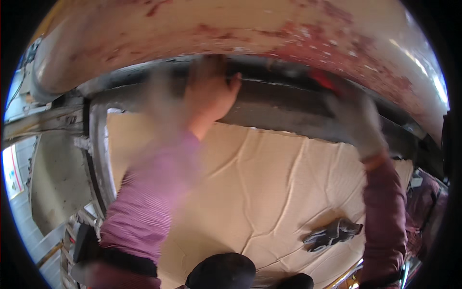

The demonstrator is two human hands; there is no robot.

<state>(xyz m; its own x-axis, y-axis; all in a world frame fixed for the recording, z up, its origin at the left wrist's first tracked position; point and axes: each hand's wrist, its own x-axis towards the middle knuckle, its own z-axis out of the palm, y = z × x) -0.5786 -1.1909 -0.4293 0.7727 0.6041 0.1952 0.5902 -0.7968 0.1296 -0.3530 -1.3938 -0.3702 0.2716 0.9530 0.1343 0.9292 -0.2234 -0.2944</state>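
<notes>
A large curved beige surface [192, 29] with red and white smears spans the top of the view. Below its edge runs a dark metal beam [279, 103]. My left hand [211, 94], bare, reaches up to the gap between the two. Its thumb stands apart, the fingertips are hidden in shadow, and motion smears its outline. Farther right, my right hand [356, 113] is blurred and seems to wear a greyish glove. It closes around a red-handled tool [323, 79] held against the dark strip under the curved surface; the tool's working end cannot be made out.
Creased brown cardboard [269, 178] lies below the beam. On it rests a crumpled dark grey glove [332, 234]. Two dark rounded shapes, perhaps my shoes [221, 270], show at the bottom. A metal frame [98, 144] and a greyish panel [60, 178] stand at left.
</notes>
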